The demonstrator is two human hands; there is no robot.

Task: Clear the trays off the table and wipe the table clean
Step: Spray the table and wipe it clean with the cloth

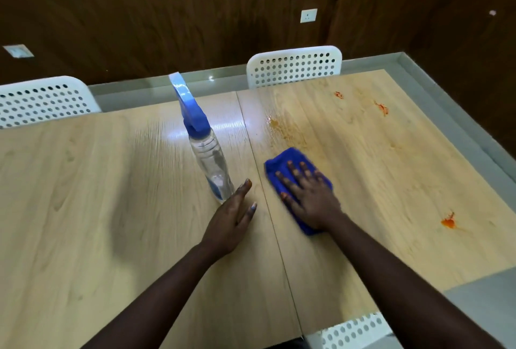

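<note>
head view: wiping under way, stains left on the right half

head camera looks down on a light wood-grain table made of two panels with a seam between them. no trays are in sight, so by my reading the clearing part is done and the wipe is the step in hand. the right hand lies flat with fingers spread, pressing a folded blue microfibre cloth onto the right panel just beside the seam. the left hand rests open on the left panel, fingers straight and close together, its fingertips just beside the base of a clear spray bottle with a blue trigger head; whether they touch it i cannot tell.

a wet orange-brown smear sits just beyond the cloth. red sauce spots remain further out: two near the far edge and one toward the near right.

to do this well, i would keep the palm weight even over the cloth, push through the wet smear first, then work outward to the red spots, lifting each stain rather than dragging it across clean wood. refolding to a fresh face should help avoid streaks, and the bottle stands near enough to be knocked.

white perforated chairs stand at the far side.
</note>
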